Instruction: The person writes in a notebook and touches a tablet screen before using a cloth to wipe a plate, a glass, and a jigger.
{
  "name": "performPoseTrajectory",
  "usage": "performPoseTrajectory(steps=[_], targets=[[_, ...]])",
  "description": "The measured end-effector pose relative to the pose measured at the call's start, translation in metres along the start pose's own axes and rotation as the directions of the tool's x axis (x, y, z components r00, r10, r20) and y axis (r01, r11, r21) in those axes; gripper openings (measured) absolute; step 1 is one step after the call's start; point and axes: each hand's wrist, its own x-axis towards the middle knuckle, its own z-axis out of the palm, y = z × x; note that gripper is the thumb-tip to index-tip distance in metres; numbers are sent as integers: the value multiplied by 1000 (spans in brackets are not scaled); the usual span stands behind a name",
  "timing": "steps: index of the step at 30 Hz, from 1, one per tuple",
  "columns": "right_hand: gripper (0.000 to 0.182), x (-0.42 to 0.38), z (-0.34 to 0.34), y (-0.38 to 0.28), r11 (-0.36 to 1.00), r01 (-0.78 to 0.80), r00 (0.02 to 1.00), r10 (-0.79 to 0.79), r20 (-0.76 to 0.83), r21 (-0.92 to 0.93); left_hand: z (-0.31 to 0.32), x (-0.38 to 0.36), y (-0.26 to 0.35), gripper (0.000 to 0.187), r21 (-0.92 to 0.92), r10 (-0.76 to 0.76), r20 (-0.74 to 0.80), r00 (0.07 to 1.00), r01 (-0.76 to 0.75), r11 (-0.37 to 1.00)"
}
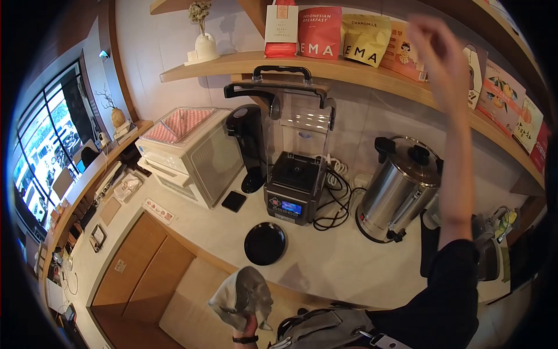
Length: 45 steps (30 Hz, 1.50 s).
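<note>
Low in the view, my left hand (250,327) is closed around a crumpled grey cloth (239,294), which covers most of the fingers. My right hand (436,43) is raised high on the right, in front of the upper wooden shelf (343,68). Motion smears its fingers. Behind it in this view is an orange tea package (402,49) with a drawn figure. A yellow chamomile pouch (365,39) and a red pouch (319,32) stand to its left. A round black plate (265,243) lies on the counter beyond the cloth.
A blender (295,180) with a clear cover and lit display stands mid-counter, loose black cables (340,203) beside it. To the right is a steel urn (398,195); to the left, a white oven-like appliance (200,157). A small vase (204,46) sits on the shelf.
</note>
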Motion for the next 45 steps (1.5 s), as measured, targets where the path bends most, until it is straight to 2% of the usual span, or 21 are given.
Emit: performPoseTrajectory(steps=[1, 2, 3, 4, 5, 9, 11, 13, 15, 17, 18, 21, 22, 25, 27, 29, 31, 37, 39, 42, 45], targets=[[25, -52, -2, -33, 900, -284, 959, 264, 106, 329, 14, 3, 2, 41, -189, -35, 26, 999, 39, 981], [22, -109, 2, -41, 803, -134, 978, 14, 206, 581, 25, 5, 4, 43, -241, -52, 112, 992, 78, 967], [22, -149, 0, -67, 820, -76, 897, -192, 398, 567, 17, 9, -3, 42, -251, -95, 38, 995, 101, 963], [38, -192, 1, -91, 733, -422, 630, -186, 754, 534, 44, 13, 0, 47, -171, -130, 95, 987, 145, 975], [63, -240, 26, -113, 665, -436, 571, -315, 758, 606, 72, 17, 4, 52, -85, -166, 151, 975, 180, 980], [109, -385, 77, -189, 530, -680, 520, -136, 843, 506, 107, 36, -16, 57, 2, -275, 474, 837, 311, 950], [113, -383, 75, -216, -114, -948, 288, 96, 953, 298, 103, 46, -27, 51, 85, -322, 499, 805, 324, 942], [113, -398, 74, -214, 110, -890, 456, 196, 868, 442, 135, 39, -10, 44, -46, -411, 412, 813, 469, 882], [100, -392, 60, -218, 178, -788, 616, 251, 747, 590, 149, 25, -2, 45, -80, -403, 420, 813, 475, 876], [85, -403, 51, -222, -189, -746, 507, 460, 729, 639, 126, 31, -14, 56, -120, -448, 414, 792, 535, 836], [78, -409, 48, -222, -351, -666, 431, 540, 723, 658, 131, 22, -4, 47, -158, -433, 489, 757, 565, 810], [64, -451, 39, -228, -714, -602, 0, 448, 894, 357, 129, 1, 11, 42, -122, -441, 552, 708, 592, 797], [56, -460, 32, -226, -674, -702, 86, 241, 967, 231, 132, -6, 17, 39, -89, -449, 505, 737, 562, 822], [57, -477, 12, -236, -636, -761, -8, 212, 977, 132, 135, -26, 37, 33, -30, -454, 376, 808, 501, 865], [64, -465, -13, -236, -558, -829, -172, 172, 970, -48, 127, -32, 44, 33, -59, -453, 333, 827, 498, 865], [72, -462, -21, -245, -351, -933, -22, 272, 962, 78, 123, -38, 48, 33, -77, -434, 391, 811, 499, 863], [81, -463, -16, -263, 43, -879, 457, 360, 813, 475, 125, -45, 48, 31, -65, -452, 400, 797, 517, 854], [95, -418, -21, -284, 325, -748, 658, 256, 708, 578, 128, -54, 16, 30, 112, -455, 500, 737, 466, 877], [96, -425, -15, -271, 443, -687, 705, 215, 676, 576, 137, -57, 6, 34, 44, -405, 442, 800, 432, 901], [92, -420, -20, -262, 663, -508, 796, 117, 593, 550, 154, -69, 17, 31, 303, -270, 542, 796, 115, 946], [83, -413, -24, -279, 688, -472, 843, 169, 512, 551, 139, -51, 6, 84, 250, -172, 712, 681, -18, 968]])
